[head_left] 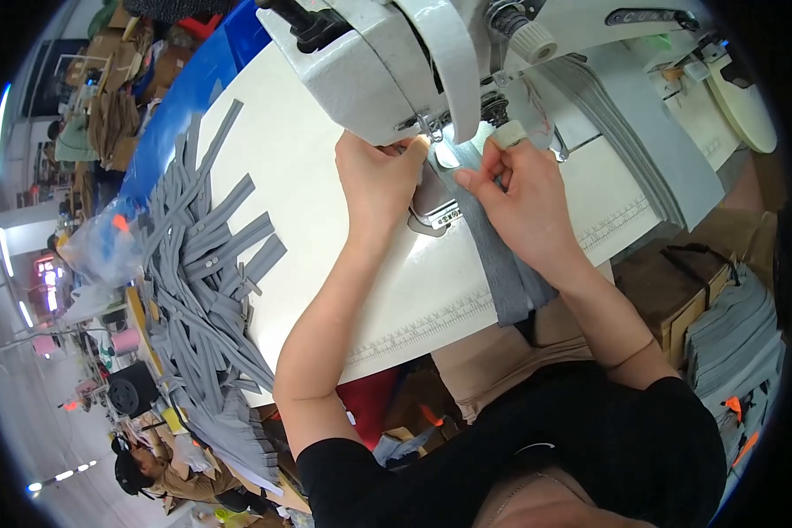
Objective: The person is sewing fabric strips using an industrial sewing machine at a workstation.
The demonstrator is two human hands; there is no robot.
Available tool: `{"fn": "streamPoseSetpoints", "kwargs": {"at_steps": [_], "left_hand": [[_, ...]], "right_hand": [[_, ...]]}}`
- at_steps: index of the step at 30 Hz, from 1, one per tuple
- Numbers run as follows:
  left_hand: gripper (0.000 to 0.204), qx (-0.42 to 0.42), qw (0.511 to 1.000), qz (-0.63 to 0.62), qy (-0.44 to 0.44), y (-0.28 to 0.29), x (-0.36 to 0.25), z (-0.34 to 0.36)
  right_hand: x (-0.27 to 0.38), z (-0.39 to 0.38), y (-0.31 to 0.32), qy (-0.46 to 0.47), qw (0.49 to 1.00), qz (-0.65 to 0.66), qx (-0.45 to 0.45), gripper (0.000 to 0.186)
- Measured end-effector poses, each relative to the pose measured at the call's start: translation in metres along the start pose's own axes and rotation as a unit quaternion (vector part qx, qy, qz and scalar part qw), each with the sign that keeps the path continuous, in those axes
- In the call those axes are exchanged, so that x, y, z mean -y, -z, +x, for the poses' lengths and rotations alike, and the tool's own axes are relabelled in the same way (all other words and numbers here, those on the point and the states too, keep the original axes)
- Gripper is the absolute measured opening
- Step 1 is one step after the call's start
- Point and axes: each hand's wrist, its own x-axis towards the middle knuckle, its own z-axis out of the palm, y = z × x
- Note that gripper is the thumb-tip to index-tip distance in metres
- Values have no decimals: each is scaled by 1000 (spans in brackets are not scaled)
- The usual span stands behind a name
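We had both hands at one white sewing machine (365,79), on a pale table (312,163). One grey fabric strip (493,255) ran from beneath the machine's head to the table's near edge, passing just right of one metal plate (434,201). Our left hand (377,180) was bent in close at the left of the sewing area, thumb toward the strip's far part; its other fingertips were hidden, so we could not tell how far the grip was closed or whether it had hold of cloth. Our right hand (528,198) was curled, its thumb at the strip's right side and the fingers drawn in near the thumb; we could not tell whether any fabric was pinched between them. On the left lay one tangled pile of grey strips (194,255), too many to count. To the right we had two stacks of grey cloth: one layered stack (620,132) on the table, and one lower stack (735,330) nearer. Two pink spools (125,341) stood far left, and one other person (185,482) was at near left.
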Motion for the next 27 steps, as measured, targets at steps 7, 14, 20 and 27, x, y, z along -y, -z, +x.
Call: {"fn": "streamPoseSetpoints", "kwargs": {"at_steps": [7, 14, 20, 27], "left_hand": [[19, -11, 999, 37, 10, -1, 3, -1], [18, -37, 999, 2, -9, -2, 5, -13], [22, -86, 987, 107, -88, -4, -1, -67], [22, 54, 996, 3, 66, -15, -25, -138]], "right_hand": [[-1, 0, -5, 10, 1000, -14, -17, 26], [-5, -1, -6, 43, 998, -15, -34, 25], [-13, -4, 0, 113, 991, -36, -68, 22], [-21, -83, 44, 229, 972, -6, -55, 18]]}}
